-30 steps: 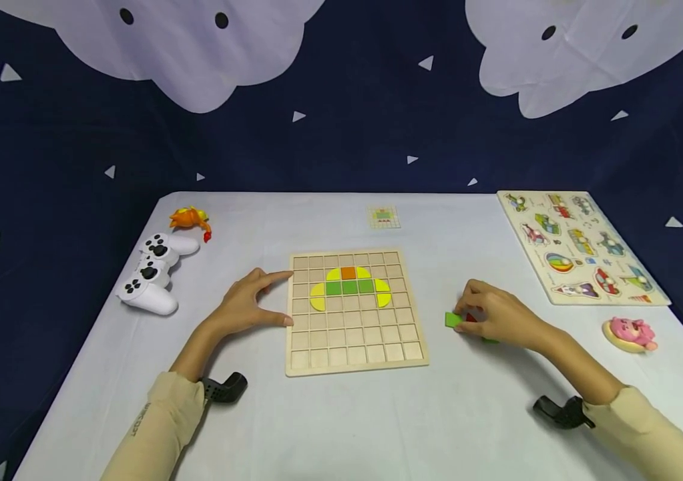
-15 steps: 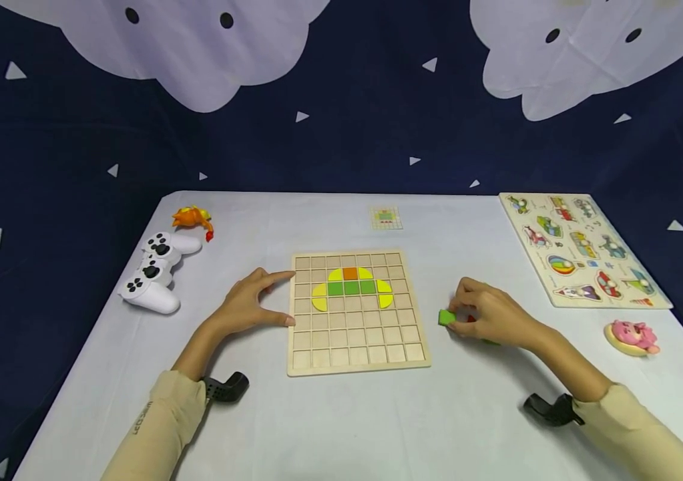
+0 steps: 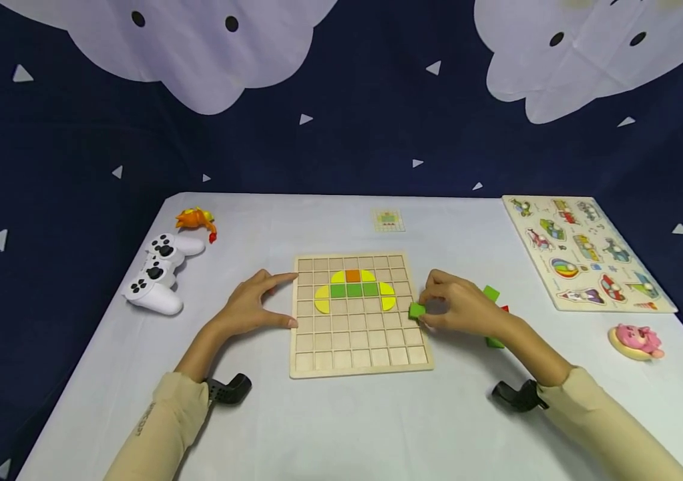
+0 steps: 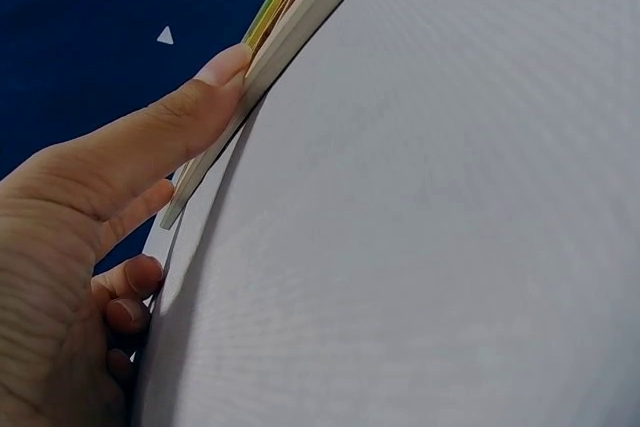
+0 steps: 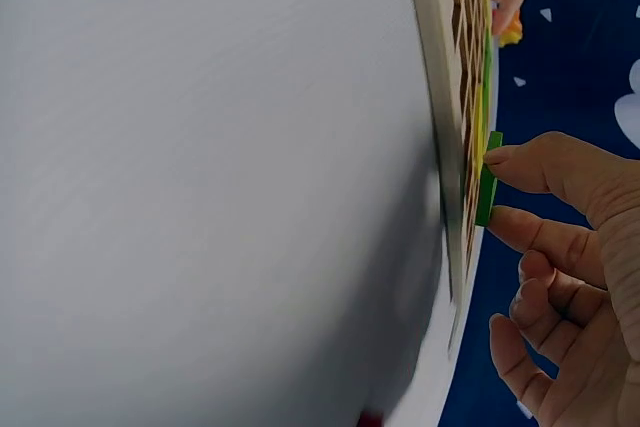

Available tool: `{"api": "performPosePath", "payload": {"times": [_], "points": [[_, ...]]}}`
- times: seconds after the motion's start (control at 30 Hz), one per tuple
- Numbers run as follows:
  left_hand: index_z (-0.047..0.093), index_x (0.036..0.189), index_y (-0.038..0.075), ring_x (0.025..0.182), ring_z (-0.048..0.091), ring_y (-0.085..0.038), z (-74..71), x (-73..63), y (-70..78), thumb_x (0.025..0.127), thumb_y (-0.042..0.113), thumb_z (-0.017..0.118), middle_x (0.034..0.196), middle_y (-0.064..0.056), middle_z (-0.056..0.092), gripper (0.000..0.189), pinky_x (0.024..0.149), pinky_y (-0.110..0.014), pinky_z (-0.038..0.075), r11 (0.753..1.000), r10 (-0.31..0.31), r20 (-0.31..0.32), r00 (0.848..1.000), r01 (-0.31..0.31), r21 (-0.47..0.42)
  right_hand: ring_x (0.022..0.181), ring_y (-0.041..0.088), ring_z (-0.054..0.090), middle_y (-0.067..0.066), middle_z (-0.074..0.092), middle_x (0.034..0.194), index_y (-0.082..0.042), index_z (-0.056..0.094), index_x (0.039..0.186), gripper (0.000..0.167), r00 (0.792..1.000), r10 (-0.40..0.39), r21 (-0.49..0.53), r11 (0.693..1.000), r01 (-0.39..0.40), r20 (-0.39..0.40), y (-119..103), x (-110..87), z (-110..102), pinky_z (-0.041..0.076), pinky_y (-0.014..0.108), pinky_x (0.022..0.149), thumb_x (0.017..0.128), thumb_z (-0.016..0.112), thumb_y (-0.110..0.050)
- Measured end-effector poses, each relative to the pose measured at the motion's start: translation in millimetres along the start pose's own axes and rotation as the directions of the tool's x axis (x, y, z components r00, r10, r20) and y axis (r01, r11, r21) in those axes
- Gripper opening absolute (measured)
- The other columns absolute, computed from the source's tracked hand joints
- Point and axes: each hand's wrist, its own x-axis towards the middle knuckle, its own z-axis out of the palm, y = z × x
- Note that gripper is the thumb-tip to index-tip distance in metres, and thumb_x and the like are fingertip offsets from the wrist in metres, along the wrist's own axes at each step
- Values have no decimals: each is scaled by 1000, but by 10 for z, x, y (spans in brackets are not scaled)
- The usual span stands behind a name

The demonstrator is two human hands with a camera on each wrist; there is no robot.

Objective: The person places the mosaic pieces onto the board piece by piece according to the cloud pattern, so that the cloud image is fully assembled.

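Note:
A square wooden grid board (image 3: 360, 372) lies mid-table in the head view. Set in its upper cells are several yellow rounded pieces (image 3: 322, 298), an orange square (image 3: 352, 276) and a row of green squares (image 3: 354, 290). My left hand (image 3: 251, 308) rests at the board's left side, thumb (image 4: 215, 82) and index finger spread along the edge. Between thumb and fingertip, my right hand (image 3: 463, 304) pinches a green square tile (image 3: 416, 311) just over the board's right edge. Behind that hand lie loose pieces: a green one (image 3: 491, 292), a partly hidden red one (image 3: 505, 308) and another green (image 3: 494, 343).
A small patterned card (image 3: 388, 220) lies beyond the board. On the left are a white game controller (image 3: 157, 274) and an orange toy figure (image 3: 195, 218). To the right sit a picture puzzle board (image 3: 587, 254) and a pink toy (image 3: 635, 339).
My right hand has lifted the green tile from among the loose pieces and carried it left to the board's edge, uncovering pieces behind it. The left hand stays at the board's side.

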Motion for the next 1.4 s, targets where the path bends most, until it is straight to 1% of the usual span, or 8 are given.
{"api": "performPosePath", "payload": {"times": [0.17, 0.37, 0.5, 0.7, 0.93, 1.17, 1.27, 1.4], "points": [[54, 144, 24, 82, 39, -19, 3, 6, -19, 65, 44, 91, 92, -4, 43, 90, 72, -34, 30, 1000, 5, -9, 1000, -5, -3, 84, 11, 55, -5, 56, 91, -14, 76, 90, 16, 999, -39, 26, 999, 39, 10, -110, 149, 56, 49, 32, 77, 76, 83, -19], [53, 145, 25, 79, 38, -18, 9, 4, -38, 65, 46, 90, 91, -4, 43, 91, 70, -33, 31, 1000, 27, -4, 1000, -27, 3, 79, 12, 52, -3, 55, 90, -12, 76, 91, 16, 995, -98, 20, 995, 98, 34, -228, 270, 117, 46, 27, 71, 78, 82, -20], [53, 145, 25, 78, 37, -18, 5, 2, -39, 65, 46, 90, 90, -3, 42, 90, 69, -33, 30, 1000, 28, -5, 1000, -28, -1, 78, 12, 51, -3, 54, 90, -13, 76, 90, 18, 993, -113, 10, 994, 113, 34, -309, 348, 142, 45, 27, 70, 77, 82, -22], [54, 144, 25, 78, 37, -18, 3, -3, -38, 65, 45, 91, 90, -3, 42, 90, 70, -33, 29, 1000, 25, -6, 1000, -25, -4, 76, 14, 49, -1, 53, 89, -10, 76, 91, 19, 989, -136, 9, 991, 135, 62, -431, 479, 205, 42, 26, 67, 77, 82, -22], [54, 144, 26, 79, 37, -19, 6, -4, -27, 64, 46, 90, 91, -3, 42, 90, 71, -34, 28, 1000, 7, -2, 1000, -7, -14, 78, 10, 50, -3, 54, 89, -9, 77, 93, 21, 984, -164, -3, 986, 165, 71, -551, 653, 315, 46, 28, 73, 79, 81, -24], [54, 144, 25, 79, 37, -18, 21, 5, -34, 64, 45, 91, 91, -3, 42, 90, 71, -33, 29, 1000, 3, 1, 1000, -3, -18, 74, 6, 49, -4, 54, 90, -10, 77, 94, 19, 977, -197, -58, 978, 202, 80, -610, 800, 412, 46, 26, 71, 82, 79, -25], [54, 144, 26, 79, 36, -18, 20, 6, -34, 64, 46, 91, 90, -3, 42, 90, 70, -33, 28, 1000, 5, 1, 1000, -5, -15, 74, 7, 49, -3, 55, 89, -10, 75, 94, 16, 977, -196, -29, 980, 199, 89, -619, 827, 451, 45, 25, 68, 86, 77, -24], [54, 144, 26, 78, 36, -18, 2, -2, -30, 64, 47, 91, 89, -2, 41, 91, 70, -34, 27, 1000, 1, -3, 1000, -1, -10, 73, 7, 47, -3, 54, 86, -12, 69, 91, 11, 976, -193, 42, 981, 189, 100, -621, 841, 490, 42, 23, 65, 90, 73, -22]]}}
